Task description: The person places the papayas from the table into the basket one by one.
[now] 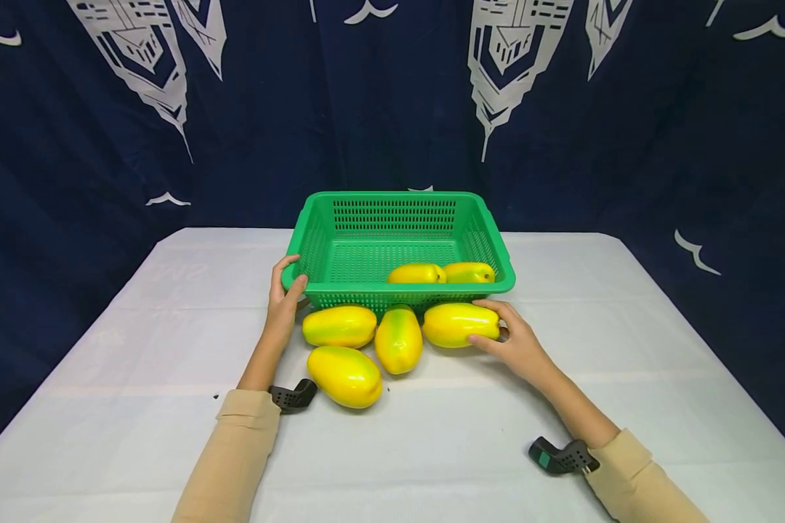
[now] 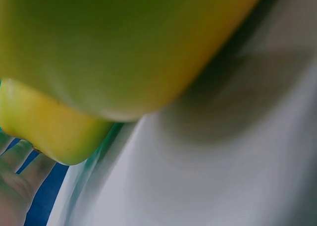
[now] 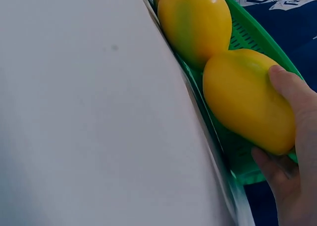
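My left hand (image 1: 286, 294) grips the front left corner of a green plastic basket (image 1: 399, 288), thumb on the rim. With thumb and fingers on either side, my right hand (image 1: 512, 340) holds the right end of a yellow papaya (image 1: 456, 325) lying just in front of the basket. In the right wrist view that papaya (image 3: 247, 99) sits against the thumb, close beside another papaya (image 3: 195, 25). Two papayas, one left (image 1: 413, 274) and one right (image 1: 469, 273), lie inside the basket along its front wall.
More papayas lie on the white table (image 1: 471, 436) before the basket: one at the left (image 1: 340, 326), a middle one (image 1: 399, 341) pointing forward, and a nearer one (image 1: 344, 376) by my left wrist. A dark blue patterned curtain (image 1: 392, 109) hangs behind the table.
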{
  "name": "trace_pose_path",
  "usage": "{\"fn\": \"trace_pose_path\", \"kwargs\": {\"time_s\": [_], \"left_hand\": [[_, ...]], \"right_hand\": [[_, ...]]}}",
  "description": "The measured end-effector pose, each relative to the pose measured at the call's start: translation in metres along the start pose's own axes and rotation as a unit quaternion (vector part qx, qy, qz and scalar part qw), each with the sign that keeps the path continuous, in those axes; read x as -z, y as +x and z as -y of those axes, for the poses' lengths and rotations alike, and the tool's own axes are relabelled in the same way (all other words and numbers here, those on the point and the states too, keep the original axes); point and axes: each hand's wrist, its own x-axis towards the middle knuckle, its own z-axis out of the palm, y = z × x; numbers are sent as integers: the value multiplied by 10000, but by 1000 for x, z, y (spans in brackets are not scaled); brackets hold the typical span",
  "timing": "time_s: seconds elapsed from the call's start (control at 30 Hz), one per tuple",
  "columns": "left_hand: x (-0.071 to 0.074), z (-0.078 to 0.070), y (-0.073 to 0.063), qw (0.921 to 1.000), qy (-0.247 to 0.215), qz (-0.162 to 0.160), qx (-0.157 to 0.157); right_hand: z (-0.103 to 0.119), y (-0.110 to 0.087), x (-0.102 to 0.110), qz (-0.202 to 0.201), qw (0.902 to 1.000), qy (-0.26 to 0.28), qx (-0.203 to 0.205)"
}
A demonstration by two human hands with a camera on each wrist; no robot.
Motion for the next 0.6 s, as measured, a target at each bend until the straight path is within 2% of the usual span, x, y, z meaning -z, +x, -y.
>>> {"fn": "trace_pose_path", "kwargs": {"time_s": [0.23,0.6], "left_hand": [[1,-1,0,10000,3,29,-3],[0,-2,-1,10000,-30,21,-53]], "right_hand": [[7,2,6,268,9996,-114,-62],[14,2,12,482,9982,-333,125]]}}
